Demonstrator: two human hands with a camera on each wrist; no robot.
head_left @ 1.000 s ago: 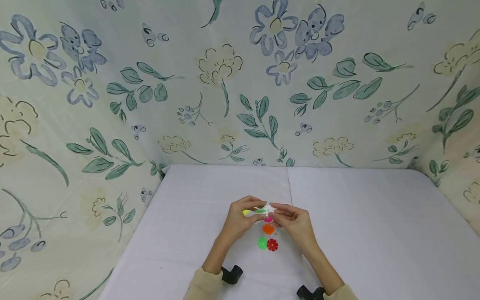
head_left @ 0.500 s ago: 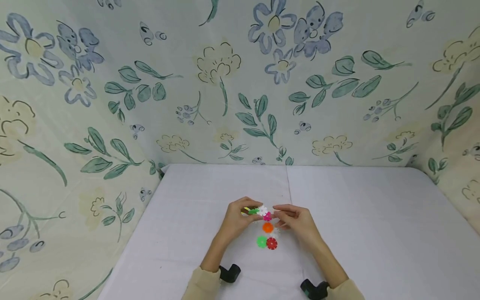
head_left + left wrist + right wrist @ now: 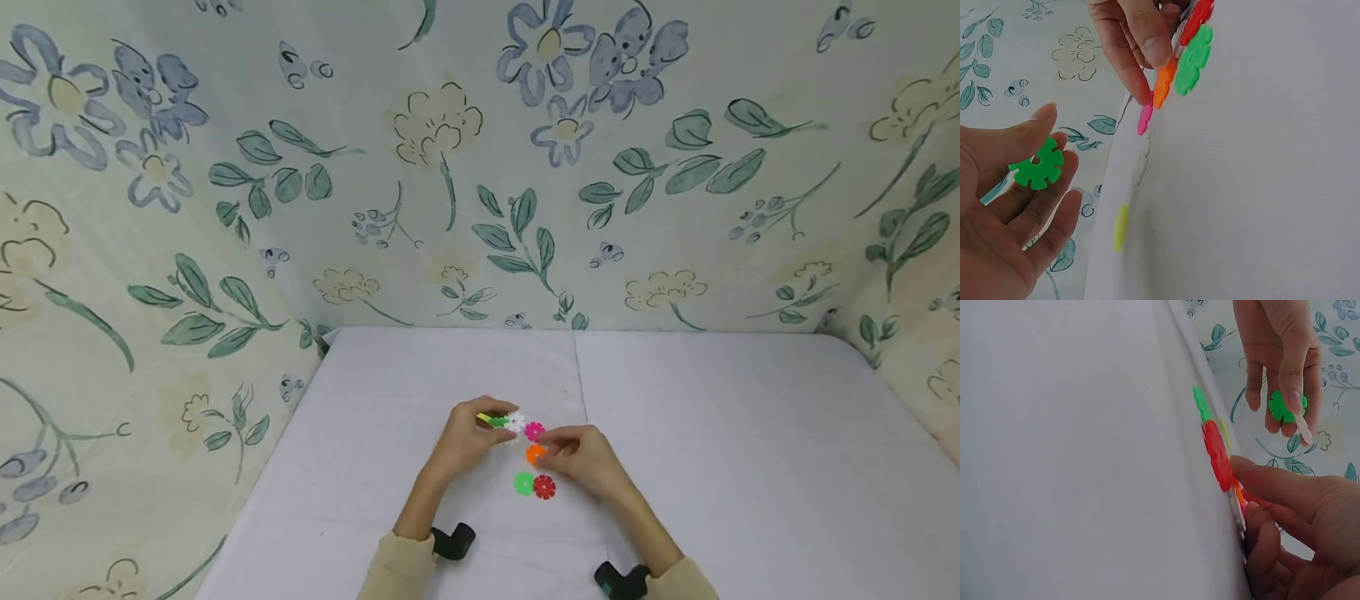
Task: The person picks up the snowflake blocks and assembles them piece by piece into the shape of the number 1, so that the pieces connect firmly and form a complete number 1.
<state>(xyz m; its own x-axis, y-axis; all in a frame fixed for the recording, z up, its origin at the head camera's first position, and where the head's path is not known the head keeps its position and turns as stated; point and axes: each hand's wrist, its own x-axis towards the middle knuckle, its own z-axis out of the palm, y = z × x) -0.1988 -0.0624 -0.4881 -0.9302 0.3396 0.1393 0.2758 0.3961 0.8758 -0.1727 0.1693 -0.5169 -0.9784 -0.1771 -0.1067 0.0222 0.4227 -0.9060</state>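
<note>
Currently the green disc point(image 3: 1047, 169), white disc point(image 3: 515, 422) at its rim, is pinched in the left hand point(image 3: 459, 437) over the table point(image 3: 412, 375), nearer its left edge than its right. Loose pinch or shallow joint could let the white one drop. Right hand point(image 3: 588, 458) has thumb and index finger apart by the orange disc point(image 3: 533, 454); contact unclear. Pink disc point(image 3: 534, 431) sits close, so a careless pick could knock it. Red disc point(image 3: 544, 487), farther from the far edge, seems less exposed.

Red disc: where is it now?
In the head view, the red disc lies on the white cloth, just right of a green disc and on the near side of the orange disc by the right hand.
</note>
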